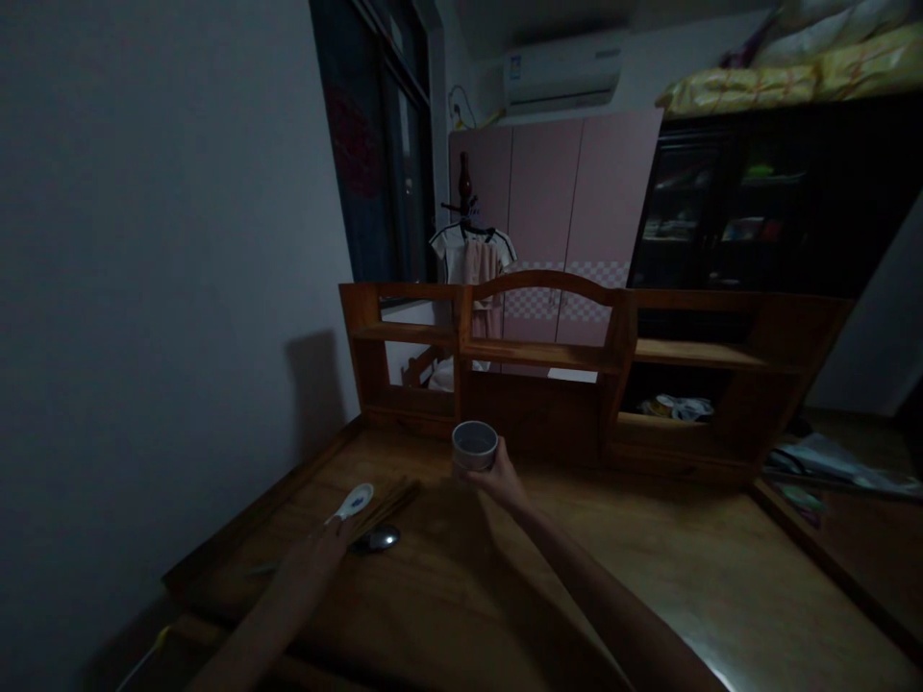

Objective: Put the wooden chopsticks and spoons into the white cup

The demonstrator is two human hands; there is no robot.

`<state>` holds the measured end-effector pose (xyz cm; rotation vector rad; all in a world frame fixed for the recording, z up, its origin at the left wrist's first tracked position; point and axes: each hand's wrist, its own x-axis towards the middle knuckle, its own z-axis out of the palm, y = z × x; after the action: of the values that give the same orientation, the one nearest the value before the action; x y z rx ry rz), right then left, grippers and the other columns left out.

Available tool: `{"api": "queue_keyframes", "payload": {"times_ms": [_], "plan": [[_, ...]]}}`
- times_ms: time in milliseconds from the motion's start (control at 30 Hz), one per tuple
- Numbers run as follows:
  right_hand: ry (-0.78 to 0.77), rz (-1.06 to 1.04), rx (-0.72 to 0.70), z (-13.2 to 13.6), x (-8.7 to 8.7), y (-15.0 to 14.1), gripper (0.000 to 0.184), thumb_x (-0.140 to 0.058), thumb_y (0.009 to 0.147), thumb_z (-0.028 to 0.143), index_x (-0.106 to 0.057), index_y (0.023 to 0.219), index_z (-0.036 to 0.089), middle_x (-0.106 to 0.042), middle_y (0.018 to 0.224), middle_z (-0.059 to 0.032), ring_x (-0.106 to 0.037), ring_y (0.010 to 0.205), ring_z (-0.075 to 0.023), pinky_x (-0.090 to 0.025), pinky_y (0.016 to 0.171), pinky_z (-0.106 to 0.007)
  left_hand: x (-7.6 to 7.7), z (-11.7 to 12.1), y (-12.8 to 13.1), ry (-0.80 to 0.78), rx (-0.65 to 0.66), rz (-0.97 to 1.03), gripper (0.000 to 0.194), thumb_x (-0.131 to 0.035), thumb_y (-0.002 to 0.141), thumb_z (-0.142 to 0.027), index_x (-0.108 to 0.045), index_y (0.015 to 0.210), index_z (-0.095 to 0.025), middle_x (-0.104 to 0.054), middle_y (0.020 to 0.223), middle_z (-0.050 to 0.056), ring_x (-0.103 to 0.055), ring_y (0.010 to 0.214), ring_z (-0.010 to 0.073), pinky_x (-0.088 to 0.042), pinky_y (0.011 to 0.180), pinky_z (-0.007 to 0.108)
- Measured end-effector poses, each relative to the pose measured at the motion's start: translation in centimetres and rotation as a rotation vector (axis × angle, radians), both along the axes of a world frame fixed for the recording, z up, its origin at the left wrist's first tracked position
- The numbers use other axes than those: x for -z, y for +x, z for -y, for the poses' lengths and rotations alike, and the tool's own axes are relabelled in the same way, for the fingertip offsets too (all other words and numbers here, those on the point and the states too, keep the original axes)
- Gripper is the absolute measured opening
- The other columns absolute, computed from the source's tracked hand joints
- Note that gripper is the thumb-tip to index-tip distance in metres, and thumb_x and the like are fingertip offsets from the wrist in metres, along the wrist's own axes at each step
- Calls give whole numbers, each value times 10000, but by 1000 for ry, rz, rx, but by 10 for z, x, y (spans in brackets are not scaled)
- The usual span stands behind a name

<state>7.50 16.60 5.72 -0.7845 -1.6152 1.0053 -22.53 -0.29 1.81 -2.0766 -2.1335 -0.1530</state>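
Observation:
My right hand (497, 478) grips a small white cup (474, 445) from below and holds it upright above the wooden desk (577, 567), close to the shelf unit. My left hand (324, 543) reaches over the left part of the desk and holds a white ceramic spoon (353, 502) by its handle. Right beside that spoon lie a bundle of wooden chopsticks (386, 502) and a metal spoon (379, 539) on the desk top. The room is dim and the left fingers are hard to see.
A wooden shelf unit (548, 356) stands along the desk's far edge, with small items in its right compartment (678, 407). A grey wall runs on the left. Behind are a window, hanging clothes (472, 255), pink wardrobe doors and an air conditioner.

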Motion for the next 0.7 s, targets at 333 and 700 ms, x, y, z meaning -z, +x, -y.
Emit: {"api": "queue_keyframes", "payload": {"times_ms": [333,700], "plan": [[-58,21,44,-28,27,-73,725,-813,526,312,-385,1108,253,-610,1125,-41,-603,1037,-230,-471,888,-339,-1,13,16,10,-134,-233,569,-237,844,60,-566,1271,-122,-613,1260,185,-626,1089,284,-511,891,392],[-41,72,52,-32,30,-83,663,-768,606,365,-362,1117,251,-611,1137,-66,-603,1055,-246,-468,893,-368,51,12,-26,163,-108,2,577,-285,812,18,-444,1346,-128,-528,1375,145,-470,1293,248,-394,1065,344]]}}
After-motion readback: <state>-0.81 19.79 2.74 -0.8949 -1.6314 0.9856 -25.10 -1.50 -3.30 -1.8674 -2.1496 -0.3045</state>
